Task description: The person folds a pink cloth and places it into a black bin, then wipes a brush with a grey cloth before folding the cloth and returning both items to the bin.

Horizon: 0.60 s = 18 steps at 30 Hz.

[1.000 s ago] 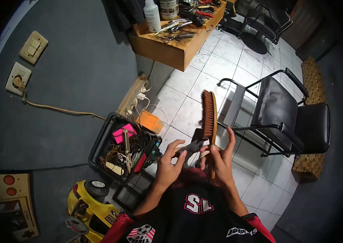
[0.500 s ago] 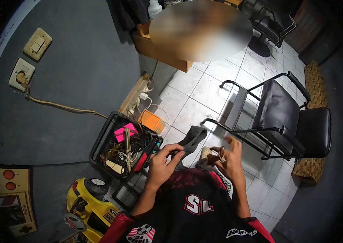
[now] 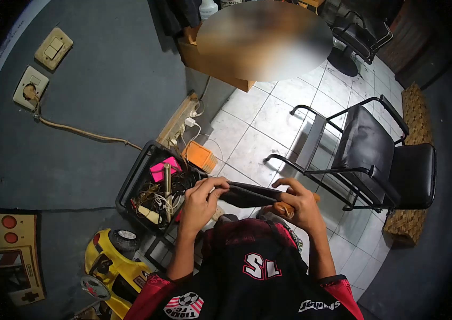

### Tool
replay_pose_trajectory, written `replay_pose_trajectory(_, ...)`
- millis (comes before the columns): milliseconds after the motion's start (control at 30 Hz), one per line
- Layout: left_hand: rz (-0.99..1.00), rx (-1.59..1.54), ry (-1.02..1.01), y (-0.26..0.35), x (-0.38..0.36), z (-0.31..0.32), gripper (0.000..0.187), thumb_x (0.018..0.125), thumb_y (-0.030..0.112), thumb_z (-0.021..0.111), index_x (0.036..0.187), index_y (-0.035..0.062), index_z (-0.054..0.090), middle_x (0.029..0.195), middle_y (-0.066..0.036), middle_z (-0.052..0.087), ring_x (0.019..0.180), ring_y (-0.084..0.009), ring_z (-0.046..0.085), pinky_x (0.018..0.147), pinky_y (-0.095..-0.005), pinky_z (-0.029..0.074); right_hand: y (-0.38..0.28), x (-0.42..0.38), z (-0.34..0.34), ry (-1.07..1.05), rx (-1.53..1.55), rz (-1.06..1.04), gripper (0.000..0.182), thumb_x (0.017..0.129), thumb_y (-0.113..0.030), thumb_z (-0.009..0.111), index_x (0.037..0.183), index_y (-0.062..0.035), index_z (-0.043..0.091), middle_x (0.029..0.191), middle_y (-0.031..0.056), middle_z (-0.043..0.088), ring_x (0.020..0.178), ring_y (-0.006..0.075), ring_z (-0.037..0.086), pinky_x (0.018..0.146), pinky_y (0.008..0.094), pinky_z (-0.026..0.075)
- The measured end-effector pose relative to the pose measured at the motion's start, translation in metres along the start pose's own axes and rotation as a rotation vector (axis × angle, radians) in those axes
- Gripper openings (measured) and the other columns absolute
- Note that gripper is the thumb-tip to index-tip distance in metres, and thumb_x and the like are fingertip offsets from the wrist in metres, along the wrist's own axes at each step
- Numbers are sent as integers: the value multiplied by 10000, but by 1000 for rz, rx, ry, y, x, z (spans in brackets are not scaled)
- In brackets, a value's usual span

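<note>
A dark grey cloth stretches as a flat band between my hands, in front of my body. My left hand pinches its left end between thumb and fingers. At the other end, my right hand grips the cloth, its index finger arched above it. An orange-brown object also sits in the right palm, with part of it showing past the fingers; its kind cannot be made out.
Left of my hands stands a black cart of cables and tools. An orange basket is behind it. A yellow toy car stands at lower left. A black padded chair occupies the right, with a woven box behind it.
The cloth hung from my left hand alone; now it is pulled taut between both hands. My right hand has closed on its free end, and my left hand has moved slightly left and up.
</note>
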State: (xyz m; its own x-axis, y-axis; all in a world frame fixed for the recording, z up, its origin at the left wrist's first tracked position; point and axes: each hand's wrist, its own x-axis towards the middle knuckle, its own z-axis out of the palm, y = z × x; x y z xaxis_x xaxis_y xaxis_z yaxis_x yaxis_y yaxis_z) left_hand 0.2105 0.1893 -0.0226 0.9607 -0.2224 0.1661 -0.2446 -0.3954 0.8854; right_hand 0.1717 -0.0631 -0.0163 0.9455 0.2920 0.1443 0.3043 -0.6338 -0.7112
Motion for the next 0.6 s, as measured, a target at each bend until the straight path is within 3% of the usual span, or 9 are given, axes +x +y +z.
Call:
replay_pose_trajectory(67, 28, 32, -5, 0, -1, 1, 154, 781, -55, 603, 921, 10, 595, 875, -108, 663, 805, -273, 649, 707, -339, 503, 0, 1, -1, 16, 30, -29, 176, 687, -72, 741, 835, -40, 650, 996, 81, 604, 647, 208, 617, 587, 338, 500)
replay_pose_trajectory(167, 60, 29, -12, 0, -3, 1, 161, 788, -48, 606, 935, 16, 590, 876, -104, 664, 821, -278, 651, 727, -343, 503, 5, 0, 0, 209, 47, -44, 279, 676, 29, 711, 945, -34, 674, 821, 94, 596, 659, 218, 589, 601, 325, 482)
replay_pose_trajectory(200, 29, -22, 12, 0, -3, 2, 160, 793, -40, 609, 940, 18, 588, 892, -105, 664, 830, -282, 650, 737, -345, 502, 3, 0, -1, 204, 48, -46, 279, 676, 29, 711, 945, -34, 674, 821, 94, 596, 659, 218, 589, 601, 325, 482)
replay_pose_trajectory(267, -7, -74, 38, 1, -5, 6, 158, 797, -32, 612, 945, 19, 586, 907, -107, 665, 839, -286, 650, 747, -347, 502, -6, 0, -5, 231, 168, 165, 309, 669, 50, 703, 966, -32, 677, 778, 97, 570, 655, 223, 575, 602, 309, 463)
replay_pose_trajectory(367, -93, -124, 44, 7, -8, 5, 183, 805, -18, 617, 982, 20, 588, 945, -109, 664, 861, -277, 653, 756, -341, 502, -4, -4, -12, 146, 180, 101, 290, 631, 39, 683, 912, -29, 675, 737, 105, 537, 651, 233, 567, 597, 304, 441)
replay_pose_trajectory(467, 37, 2, -146, 8, -14, -10, 217, 813, 3, 628, 1028, 20, 596, 968, -113, 663, 878, -262, 658, 755, -329, 507, 12, -16, -18, 14, 274, 25, 301, 573, -52, 681, 872, -18, 665, 709, 98, 527, 648, 235, 559, 592, 316, 433)
replay_pose_trajectory(533, 29, -132, -493, 13, -19, -24, 256, 811, 35, 653, 1062, 25, 602, 971, -108, 665, 872, -226, 667, 753, -308, 513, 14, -23, -27, -245, 417, -48, 319, 553, -89, 676, 860, -5, 662, 689, 93, 524, 643, 233, 562, 588, 323, 434)
replay_pose_trajectory(567, -14, -253, -604, 6, -26, -24, 288, 805, 58, 679, 1077, 17, 595, 984, -100, 667, 869, -204, 671, 753, -291, 517, 11, -28, -31, -352, 356, 5, 193, 631, -71, 744, 795, -6, 665, 660, 77, 564, 597, 208, 560, 537, 309, 410)
replay_pose_trajectory(600, -30, -258, -609, 6, -30, -24, 288, 805, 58, 679, 1077, 17, 595, 984, -100, 667, 869, -204, 671, 753, -291, 517, 8, -31, -33, -360, 366, 16, 193, 631, -71, 744, 795, -6, 665, 660, 77, 564, 597, 208, 560, 537, 309, 410)
